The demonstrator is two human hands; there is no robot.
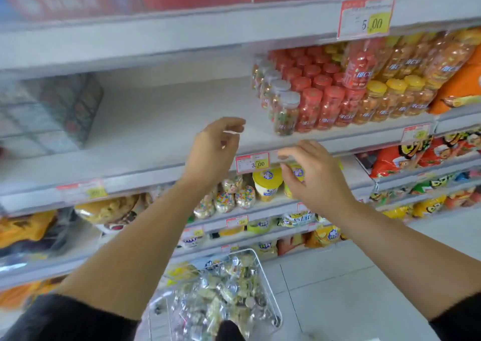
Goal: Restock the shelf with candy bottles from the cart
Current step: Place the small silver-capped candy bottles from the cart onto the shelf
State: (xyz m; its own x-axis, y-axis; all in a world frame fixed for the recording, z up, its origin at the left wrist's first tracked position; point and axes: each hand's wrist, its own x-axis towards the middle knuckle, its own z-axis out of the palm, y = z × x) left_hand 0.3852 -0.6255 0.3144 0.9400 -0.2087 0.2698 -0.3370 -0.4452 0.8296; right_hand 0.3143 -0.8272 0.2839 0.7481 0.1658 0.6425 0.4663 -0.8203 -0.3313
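Both hands are raised before the shelf (156,122) and hold nothing. Left hand (216,148) has loosely bent fingers over the bare shelf board. Right hand (315,176) is spread, relaxed, at the shelf's front edge. Candy bottles (320,101) stand in rows on the right part of the shelf, and more lie in the cart (260,265) below.

Bare forearms (135,249), black sleeves (65,317) (fuzzy-edged cuffs), ending near the elbows
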